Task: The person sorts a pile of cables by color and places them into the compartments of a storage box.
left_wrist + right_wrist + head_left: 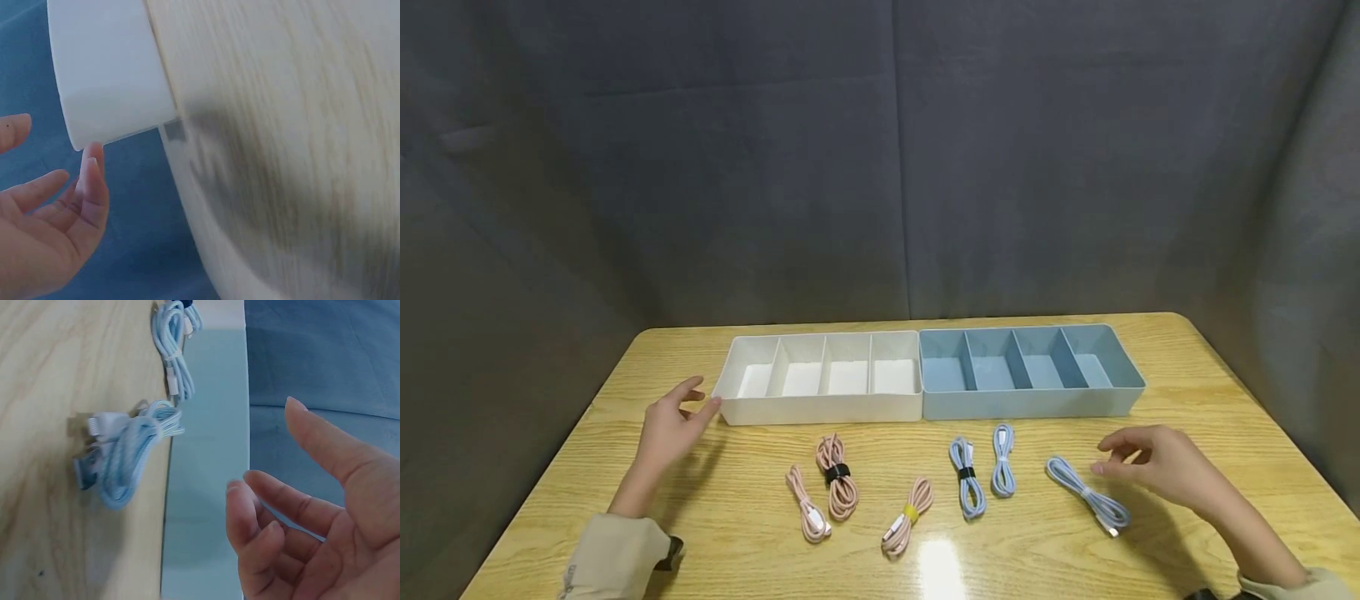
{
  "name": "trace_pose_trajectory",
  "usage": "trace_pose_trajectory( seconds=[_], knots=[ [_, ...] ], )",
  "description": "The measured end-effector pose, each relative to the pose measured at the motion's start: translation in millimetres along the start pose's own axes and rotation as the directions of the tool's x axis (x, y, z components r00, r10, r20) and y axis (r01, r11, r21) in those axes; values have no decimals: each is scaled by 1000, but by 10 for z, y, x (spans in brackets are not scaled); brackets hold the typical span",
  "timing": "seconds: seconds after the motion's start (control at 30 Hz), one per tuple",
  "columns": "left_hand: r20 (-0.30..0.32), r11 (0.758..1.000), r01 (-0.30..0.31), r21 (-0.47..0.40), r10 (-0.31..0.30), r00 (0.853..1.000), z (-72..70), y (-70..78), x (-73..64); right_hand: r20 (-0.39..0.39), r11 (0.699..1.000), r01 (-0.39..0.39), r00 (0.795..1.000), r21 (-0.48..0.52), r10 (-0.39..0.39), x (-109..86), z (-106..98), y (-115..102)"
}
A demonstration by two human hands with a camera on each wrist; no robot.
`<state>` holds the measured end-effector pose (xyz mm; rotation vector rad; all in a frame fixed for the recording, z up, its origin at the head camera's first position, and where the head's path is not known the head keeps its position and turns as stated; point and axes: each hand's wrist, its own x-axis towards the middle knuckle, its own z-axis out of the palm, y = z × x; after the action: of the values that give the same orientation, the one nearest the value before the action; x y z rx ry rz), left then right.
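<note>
My left hand (pixel 672 423) hovers by the left end of the white divided box (pixel 823 410), its fingers loosely spread and holding nothing. In the left wrist view a fingertip overlaps the corner of that box. Over the table on the right, my right hand (pixel 1161 467) is loosely curved with nothing in it. Closest to it lies a bundled light blue cable (pixel 1086 493) with metal plugs. Two more blue cables, one with a black strap (pixel 967 479) and a smaller one (pixel 1003 461), lie to its left.
Joined to the white box's right end is a blue divided box (pixel 1033 404). In front of the white box lie three pink cables: one with a white plug (pixel 808 507), one black-strapped (pixel 837 477), one yellow-strapped (pixel 908 518). Dark curtains (pixel 775 167) surround the wooden table (pixel 737 533).
</note>
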<state>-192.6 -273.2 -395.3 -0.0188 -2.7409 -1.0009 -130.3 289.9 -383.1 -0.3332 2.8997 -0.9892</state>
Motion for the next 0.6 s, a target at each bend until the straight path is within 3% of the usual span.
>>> trace_pose_trajectory(
  seconds=[0.2,0.37,0.6],
  knots=[
    [95,994,75,-80,-67,993,36,-70,63,66,998,-28,998,48,25,-51,15,46],
    [163,987,118,-109,-100,982,64,-95,98,90,998,-7,996,62,1,-89,53,97],
    [201,969,173,-179,-136,970,106,-119,135,143,997,-25,990,73,14,-135,91,155]
  ],
)
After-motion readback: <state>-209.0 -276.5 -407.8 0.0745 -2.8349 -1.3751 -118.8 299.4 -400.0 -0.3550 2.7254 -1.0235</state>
